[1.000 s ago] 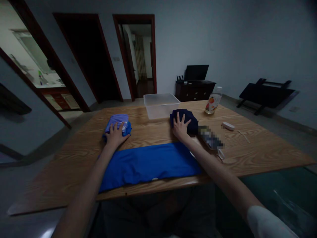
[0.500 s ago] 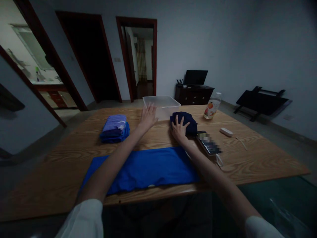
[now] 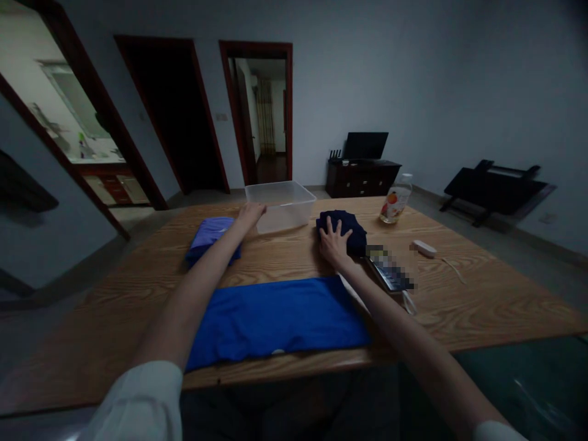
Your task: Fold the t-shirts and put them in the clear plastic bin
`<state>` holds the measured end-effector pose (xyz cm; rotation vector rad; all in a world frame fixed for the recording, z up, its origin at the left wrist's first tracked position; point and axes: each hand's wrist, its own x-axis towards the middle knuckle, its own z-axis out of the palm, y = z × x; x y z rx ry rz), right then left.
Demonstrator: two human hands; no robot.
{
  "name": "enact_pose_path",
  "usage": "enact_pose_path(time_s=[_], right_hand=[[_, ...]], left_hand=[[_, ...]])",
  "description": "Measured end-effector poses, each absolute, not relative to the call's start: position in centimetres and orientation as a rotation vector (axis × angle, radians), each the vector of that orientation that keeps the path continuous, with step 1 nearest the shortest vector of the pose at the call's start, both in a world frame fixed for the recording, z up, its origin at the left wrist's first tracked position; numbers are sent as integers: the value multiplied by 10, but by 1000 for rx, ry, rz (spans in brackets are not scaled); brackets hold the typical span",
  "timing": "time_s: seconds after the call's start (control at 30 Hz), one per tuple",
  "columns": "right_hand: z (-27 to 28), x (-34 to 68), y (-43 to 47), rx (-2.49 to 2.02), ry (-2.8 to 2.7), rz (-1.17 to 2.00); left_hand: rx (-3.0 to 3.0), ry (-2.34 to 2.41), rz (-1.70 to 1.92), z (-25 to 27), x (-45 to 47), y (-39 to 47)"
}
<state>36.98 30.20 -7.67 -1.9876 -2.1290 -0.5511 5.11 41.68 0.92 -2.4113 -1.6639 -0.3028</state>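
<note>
My left hand (image 3: pixel 252 214) is closed on the near left corner of a clear plastic box (image 3: pixel 287 214); its fingertips are partly hidden. With fingers spread, my right hand (image 3: pixel 334 244) lies on top of a folded navy cloth (image 3: pixel 351 223). Closer to me, a blue cloth (image 3: pixel 280 318) is laid out in a long folded strip, crossed at its right end by my right forearm. A stack of folded purple and blue cloth (image 3: pixel 209 231) sits at the left, partly covered by my left forearm.
Right of the navy cloth lies a phone (image 3: pixel 389 269) with a strap. Beyond it are a white oblong device (image 3: pixel 424 248) with a cord and a clear bottle (image 3: pixel 395 199) with a fruit label. The wooden table (image 3: pixel 441 294) has its front edge close to me.
My left hand has moved left and closed on the box's corner. The box has shifted left and turned. My right hand stays on the navy cloth. The view has tilted slightly.
</note>
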Motion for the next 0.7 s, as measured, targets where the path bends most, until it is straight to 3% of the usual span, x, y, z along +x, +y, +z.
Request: enact_pose_path(time_s=[0.13, 0.33, 0.47, 0.7], right_hand=[[-50, 383, 313, -1911, -2198, -252], [-11, 441, 343, -2017, -1792, -78], [-16, 466, 366, -2076, -1706, 321], [-47, 456, 389, -1927, -1704, 517]], left_hand=[[-2475, -1635, -289, 16, -3, 416], [-2551, -1561, -419, 1, -39, 410], [-2559, -1568, -521, -8, -36, 413], [-2392, -1622, -724, -15, -39, 404]])
